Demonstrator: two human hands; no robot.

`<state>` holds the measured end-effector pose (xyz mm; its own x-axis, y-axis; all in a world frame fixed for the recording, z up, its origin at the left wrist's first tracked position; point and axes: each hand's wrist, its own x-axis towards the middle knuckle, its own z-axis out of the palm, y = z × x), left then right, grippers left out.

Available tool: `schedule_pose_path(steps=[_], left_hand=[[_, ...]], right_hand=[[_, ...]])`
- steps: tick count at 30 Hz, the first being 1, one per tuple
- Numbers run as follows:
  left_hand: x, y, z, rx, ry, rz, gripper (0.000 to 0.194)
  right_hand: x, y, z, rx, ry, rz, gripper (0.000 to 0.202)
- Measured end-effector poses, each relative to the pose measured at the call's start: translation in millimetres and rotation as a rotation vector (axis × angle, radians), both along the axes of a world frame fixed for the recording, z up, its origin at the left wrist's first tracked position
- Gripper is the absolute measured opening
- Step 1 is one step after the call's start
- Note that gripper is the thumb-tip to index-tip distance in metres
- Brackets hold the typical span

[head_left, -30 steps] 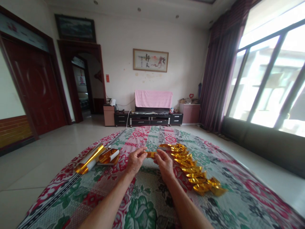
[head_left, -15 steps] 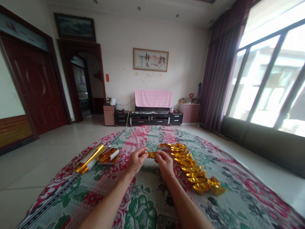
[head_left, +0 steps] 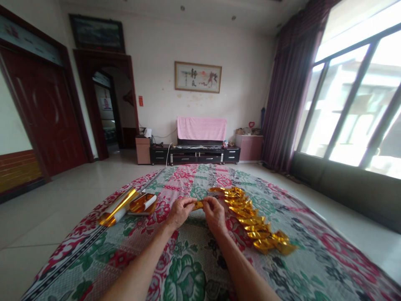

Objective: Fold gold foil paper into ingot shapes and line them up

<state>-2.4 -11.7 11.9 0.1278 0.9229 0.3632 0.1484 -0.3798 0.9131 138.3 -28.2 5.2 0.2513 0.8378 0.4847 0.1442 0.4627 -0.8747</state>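
Note:
A small folded strip of gold foil paper (head_left: 198, 205) is stretched between my two hands, above the patterned cloth. My left hand (head_left: 181, 212) pinches its left end between thumb and fingers. At the other end, my right hand (head_left: 214, 211) grips it the same way. To the right of my right hand lies a row of shiny folded gold foil ingots (head_left: 247, 213), overlapping one another. Left of my left hand are a loose roll of gold foil sheets (head_left: 120, 207) and a stack of curled gold sheets with white backs (head_left: 144, 204).
A floral cloth (head_left: 188, 276) in red, green and grey covers the rounded surface before me. Beyond it stand a low black TV cabinet (head_left: 184, 159) and a pink towel (head_left: 202, 128) draped over a screen. Windows (head_left: 351, 104) and a purple curtain (head_left: 282, 92) are at right.
Both hands keep hold of the foil strip. The strip has tilted slightly, its left end now lower, and the fingers have shifted a little on it. The ingots and foil sheets lie as before.

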Motion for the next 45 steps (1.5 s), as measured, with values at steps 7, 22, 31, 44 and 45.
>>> schedule_pose_path(steps=[7,22,31,44,45], left_hand=[[-1,-4,5.1,0.003,0.02,-0.004,0.026],[-1,-8,6.6,0.06,0.206,0.036,0.024],[-7,-7,17.1,0.13,0.328,0.076,0.016],[-3,-10,17.5,-0.247,0.211,-0.021,0.027],[-3,-10,17.7,-0.239,0.218,-0.034,0.026]], right_hand=[[0,3,-3.6,-0.005,0.019,0.008,0.021],[-2,-3,0.9,0.025,-0.094,-0.017,0.016],[-4,-9,7.4,0.027,-0.178,-0.005,0.013],[-2,-7,6.8,-0.028,-0.133,-0.014,0.018],[-2,-7,7.4,-0.031,-0.127,-0.009,0.019]])
